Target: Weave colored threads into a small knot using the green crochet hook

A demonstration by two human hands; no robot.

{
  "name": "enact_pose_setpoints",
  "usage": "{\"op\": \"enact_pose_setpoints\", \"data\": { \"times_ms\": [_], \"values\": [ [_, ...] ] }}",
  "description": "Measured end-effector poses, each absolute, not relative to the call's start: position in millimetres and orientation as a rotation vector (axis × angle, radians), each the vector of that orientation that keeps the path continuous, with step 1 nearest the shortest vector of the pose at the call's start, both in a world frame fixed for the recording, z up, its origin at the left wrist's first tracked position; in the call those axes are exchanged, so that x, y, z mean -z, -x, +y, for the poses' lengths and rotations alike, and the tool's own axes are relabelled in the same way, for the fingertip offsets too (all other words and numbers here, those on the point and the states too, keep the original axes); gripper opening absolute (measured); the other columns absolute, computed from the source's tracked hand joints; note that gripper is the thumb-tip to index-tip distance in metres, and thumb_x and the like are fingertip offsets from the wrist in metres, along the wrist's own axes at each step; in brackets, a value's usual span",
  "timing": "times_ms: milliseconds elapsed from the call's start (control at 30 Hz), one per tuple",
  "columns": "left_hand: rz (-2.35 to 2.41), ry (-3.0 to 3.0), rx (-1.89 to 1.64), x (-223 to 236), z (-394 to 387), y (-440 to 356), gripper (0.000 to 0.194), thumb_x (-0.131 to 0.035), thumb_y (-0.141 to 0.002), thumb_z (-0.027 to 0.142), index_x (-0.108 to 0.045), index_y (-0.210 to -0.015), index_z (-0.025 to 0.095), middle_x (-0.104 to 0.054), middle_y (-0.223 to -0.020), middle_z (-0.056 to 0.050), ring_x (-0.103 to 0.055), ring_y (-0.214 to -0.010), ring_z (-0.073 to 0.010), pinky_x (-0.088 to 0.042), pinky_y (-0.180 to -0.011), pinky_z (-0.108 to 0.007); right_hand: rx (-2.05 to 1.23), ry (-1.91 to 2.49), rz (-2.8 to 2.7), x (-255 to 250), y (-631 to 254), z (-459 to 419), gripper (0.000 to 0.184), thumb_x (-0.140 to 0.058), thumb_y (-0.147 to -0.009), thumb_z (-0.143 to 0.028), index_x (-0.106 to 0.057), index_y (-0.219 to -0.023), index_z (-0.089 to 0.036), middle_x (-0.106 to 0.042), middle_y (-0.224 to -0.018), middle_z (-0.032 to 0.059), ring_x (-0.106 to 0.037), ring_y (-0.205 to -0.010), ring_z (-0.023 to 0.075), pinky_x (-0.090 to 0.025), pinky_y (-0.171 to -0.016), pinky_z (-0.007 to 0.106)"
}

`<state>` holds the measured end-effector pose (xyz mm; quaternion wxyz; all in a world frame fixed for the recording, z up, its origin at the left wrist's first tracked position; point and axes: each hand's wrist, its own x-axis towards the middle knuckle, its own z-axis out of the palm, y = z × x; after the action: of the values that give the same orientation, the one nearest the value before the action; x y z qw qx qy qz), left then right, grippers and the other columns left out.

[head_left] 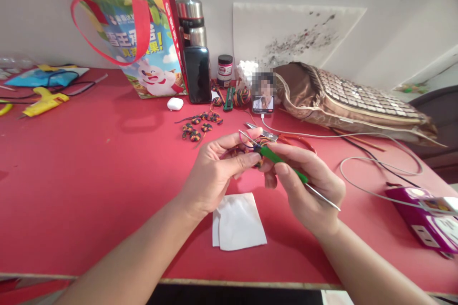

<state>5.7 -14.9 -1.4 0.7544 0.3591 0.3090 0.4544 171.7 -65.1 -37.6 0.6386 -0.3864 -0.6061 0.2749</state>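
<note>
My left hand (214, 171) is closed in a pinch on a small multicoloured crocheted piece (263, 144), held above the red table (89, 176). My right hand (307, 186) grips a crochet hook with a green handle (282, 159); its tip sits in the yarn piece and its metal tail sticks out past my wrist. Both hands meet at the middle of the view. Thin yarn loops rise above the piece. Several finished small crocheted pieces (198, 126) lie on the table beyond my hands.
A white folded paper (239, 221) lies under my hands. Behind stand a colourful shopping bag (139, 33), a black phone (197, 74), a steel flask (191, 21), a small phone with a video (263, 100) and a sequinned bag (350, 100). White cables (375, 152), a purple power strip (425, 219) right; yellow glue gun (45, 101) left.
</note>
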Motion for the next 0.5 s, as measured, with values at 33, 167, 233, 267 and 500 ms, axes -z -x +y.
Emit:
{"op": "enact_pose_setpoints", "data": {
  "times_ms": [33, 167, 233, 267, 500],
  "values": [
    [0.682, -0.801, -0.987, 2.2, -15.6, -5.6, 0.03, -0.095, -0.072, 0.019, -0.091, -0.102, 0.025, -0.074, -0.076, -0.001, -0.056, -0.062, -0.0093, -0.042, -0.056, -0.023, -0.628, 0.888, -1.378, 37.0, -172.0, -65.7, 0.026, -0.074, -0.103, -0.022, -0.079, -0.127, -0.029, -0.084, -0.092, 0.003, -0.073, -0.062, 0.0153, -0.064, -0.055, 0.03],
    [0.689, -0.811, -0.981, 5.4, -16.5, -5.8, 0.034, -0.098, -0.071, 0.021, -0.09, -0.104, 0.026, -0.073, -0.08, 0.0, -0.061, -0.07, -0.0102, -0.051, -0.065, -0.024, -0.639, 0.875, -1.31, 34.3, -172.2, -65.9, 0.02, -0.074, -0.103, -0.024, -0.082, -0.121, -0.028, -0.08, -0.083, 0.002, -0.07, -0.059, 0.0143, -0.062, -0.053, 0.029],
    [0.678, -0.818, -0.994, 6.4, -16.1, -5.9, 0.036, -0.099, -0.07, 0.02, -0.09, -0.104, 0.027, -0.072, -0.083, 0.001, -0.064, -0.076, -0.0109, -0.055, -0.073, -0.025, -0.696, 0.842, -1.254, 33.9, -171.8, -64.7, 0.02, -0.072, -0.105, -0.026, -0.083, -0.121, -0.028, -0.079, -0.081, 0.0019, -0.068, -0.059, 0.014, -0.061, -0.054, 0.029],
    [0.676, -0.829, -1.003, 6.7, -16.0, -5.8, 0.037, -0.099, -0.069, 0.019, -0.09, -0.104, 0.028, -0.072, -0.083, 0.001, -0.065, -0.078, -0.0107, -0.056, -0.076, -0.025, -0.736, 0.826, -1.229, 34.1, -171.7, -63.9, 0.019, -0.072, -0.105, -0.027, -0.083, -0.121, -0.028, -0.079, -0.082, 0.002, -0.068, -0.06, 0.0139, -0.061, -0.054, 0.03],
    [0.716, -0.864, -1.024, 4.4, -15.8, -4.8, 0.036, -0.097, -0.07, 0.018, -0.09, -0.104, 0.027, -0.07, -0.082, 0.001, -0.064, -0.079, -0.0113, -0.056, -0.079, -0.027, -0.951, 0.822, -1.112, 35.7, -173.5, -57.9, 0.019, -0.075, -0.103, -0.041, -0.082, -0.114, -0.028, -0.076, -0.077, 0.0011, -0.064, -0.055, 0.0139, -0.055, -0.05, 0.03]
  ]
}}
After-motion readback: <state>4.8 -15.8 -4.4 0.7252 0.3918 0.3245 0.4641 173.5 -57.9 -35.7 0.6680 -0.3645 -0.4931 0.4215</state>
